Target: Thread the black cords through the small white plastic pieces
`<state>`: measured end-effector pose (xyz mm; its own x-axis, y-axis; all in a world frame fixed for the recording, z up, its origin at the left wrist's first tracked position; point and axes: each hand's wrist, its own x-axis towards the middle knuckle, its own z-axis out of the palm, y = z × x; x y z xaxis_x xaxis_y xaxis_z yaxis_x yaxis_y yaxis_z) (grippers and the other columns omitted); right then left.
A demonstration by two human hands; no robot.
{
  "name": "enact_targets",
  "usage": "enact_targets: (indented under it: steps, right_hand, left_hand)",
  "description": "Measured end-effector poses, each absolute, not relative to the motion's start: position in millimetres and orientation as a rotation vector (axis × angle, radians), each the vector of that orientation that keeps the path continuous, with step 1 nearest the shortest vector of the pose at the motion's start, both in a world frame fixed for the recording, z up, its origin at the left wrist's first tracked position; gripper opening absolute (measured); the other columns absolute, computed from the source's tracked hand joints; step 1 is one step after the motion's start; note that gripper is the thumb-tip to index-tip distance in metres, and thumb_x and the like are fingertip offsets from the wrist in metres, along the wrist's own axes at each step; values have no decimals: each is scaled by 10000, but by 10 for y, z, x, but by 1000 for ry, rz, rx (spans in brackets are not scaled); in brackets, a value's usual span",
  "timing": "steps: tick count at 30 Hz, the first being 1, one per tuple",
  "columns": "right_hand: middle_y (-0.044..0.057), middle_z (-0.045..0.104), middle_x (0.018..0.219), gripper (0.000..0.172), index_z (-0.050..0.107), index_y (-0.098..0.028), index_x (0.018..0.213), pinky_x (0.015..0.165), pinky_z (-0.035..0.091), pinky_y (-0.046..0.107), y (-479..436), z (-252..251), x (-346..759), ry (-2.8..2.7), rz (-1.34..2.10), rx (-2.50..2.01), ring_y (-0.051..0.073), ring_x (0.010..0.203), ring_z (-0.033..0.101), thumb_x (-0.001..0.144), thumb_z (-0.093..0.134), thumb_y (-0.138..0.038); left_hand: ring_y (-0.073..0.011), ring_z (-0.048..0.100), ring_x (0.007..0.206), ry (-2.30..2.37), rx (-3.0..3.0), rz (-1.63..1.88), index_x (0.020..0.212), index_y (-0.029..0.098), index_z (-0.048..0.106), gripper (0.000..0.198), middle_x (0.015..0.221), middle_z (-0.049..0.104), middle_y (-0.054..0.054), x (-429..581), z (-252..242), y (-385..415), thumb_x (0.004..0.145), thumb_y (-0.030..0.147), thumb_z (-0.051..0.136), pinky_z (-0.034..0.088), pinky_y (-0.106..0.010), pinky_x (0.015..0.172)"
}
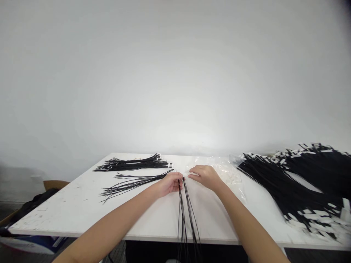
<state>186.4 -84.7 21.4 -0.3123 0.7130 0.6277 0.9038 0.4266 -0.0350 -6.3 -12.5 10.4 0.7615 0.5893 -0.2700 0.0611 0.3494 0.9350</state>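
My left hand [171,183] is closed around the upper ends of some thin black cables [181,215]. Two loose strands of them hang down over the table's front edge. Just to its right is my right hand [204,175], fingers stretched out and slightly apart, with nothing visible in them. A clear plastic bag [233,179] lies behind and beside the right hand; its contents look pale and are hard to make out. Left of my left hand, a loose fan of black cables [128,184] rests on the table.
On the white table [68,204], a tidier bundle of black cables [134,163] with white tags lies at the back left. Large heaps of black cables [276,186] with white ends cover the right side. A plain wall [175,73] stands behind the table.
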Motion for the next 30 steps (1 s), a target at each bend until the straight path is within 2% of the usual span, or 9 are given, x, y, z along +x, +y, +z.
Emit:
enact_targets:
  steps: [5,12,17,25,30]
  right_hand:
    - [11,658,806,255,630,-243,948,612,376,191,-861,208,1833,-2129,-485,-1335,97,726,590,899,407,-357]
    - [14,643,728,304,614,-206,811,596,331,203,-884,242,1760,-2126,-447,-1370,101,665,568,901,377,-373]
    - [0,596,586,351,584,-195,769,545,272,221,-875,211,1707,-2071,-472,-1451,94,524,499,897,353,-425]
    - [-21,514,488,489,513,-185,739,538,216,238,-876,177,1602,-2102,-531,-1469,96,450,418,794,368,-649]
    - [-6,541,529,604,453,-184,706,545,203,247,-847,137,1504,-2108,-539,-1474,108,460,445,702,326,-775]
  left_hand:
    - [-101,518,548,664,1155,388,742,135,574,180,601,509,10,-55,130,-146,647,281,618,391,-245,597]
    - [-113,528,552,635,1161,401,748,144,569,167,637,504,8,-68,101,-126,621,246,608,390,-258,580]
    - [-111,516,537,586,1172,385,777,155,570,164,608,485,13,-75,80,-125,618,195,555,396,-272,588]
    - [-116,504,476,507,1180,280,745,160,547,146,565,462,19,-72,138,-207,615,169,482,360,-255,528]
    - [-100,447,449,487,1208,310,820,162,568,194,493,399,40,-77,147,-236,723,330,558,359,-246,502]
